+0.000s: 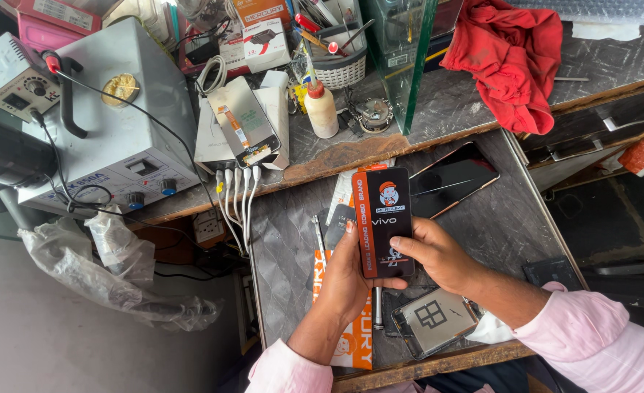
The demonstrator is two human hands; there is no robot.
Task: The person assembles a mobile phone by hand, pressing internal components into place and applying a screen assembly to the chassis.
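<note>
A flat black rectangular panel with an orange strip down its left side, shaped like a phone screen, is held upright over the worktable. My left hand grips it from the left and beneath. My right hand holds its right edge and lower corner with the fingertips. Under the hands lie an orange printed sheet, a thin metal tool and a phone body with a grey back. A dark phone with a cracked glass face rests just beyond the right hand.
A grey soldering station with cables sits far left, a plastic bag hanging below it. White cables, a white bottle, a basket of tools, a glass pane and a red cloth crowd the upper shelf.
</note>
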